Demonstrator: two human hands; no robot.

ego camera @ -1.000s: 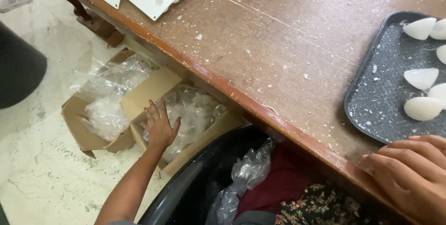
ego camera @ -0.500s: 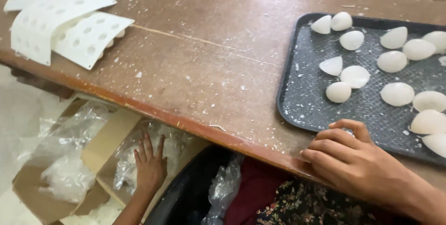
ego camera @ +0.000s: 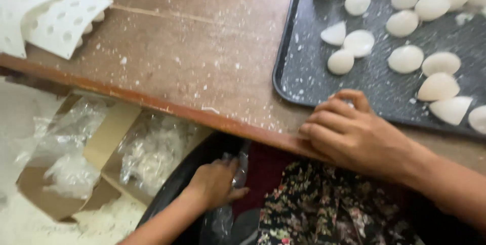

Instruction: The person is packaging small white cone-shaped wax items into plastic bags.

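My left hand [ego camera: 215, 183] is below the table edge, its fingers closed around a crumpled clear plastic bag [ego camera: 230, 194] that hangs over a black bin [ego camera: 177, 184]. My right hand [ego camera: 357, 133] rests palm down on the wooden table [ego camera: 202, 57], fingers bent and touching the near rim of a dark speckled tray [ego camera: 304, 83]. Several white, rounded dough pieces [ego camera: 359, 42] lie spread across the tray.
White perforated sheets [ego camera: 55, 17] lie at the table's far left. Under the table edge a cardboard box [ego camera: 101, 144] holds clear plastic bags [ego camera: 152, 149]. Flowered cloth [ego camera: 314, 209] covers my lap. White crumbs dot the tabletop and floor.
My left hand has moved right from the cardboard box to the black bin and taken hold of a plastic bag. The view has shifted closer; my right hand stays at the tray's rim.
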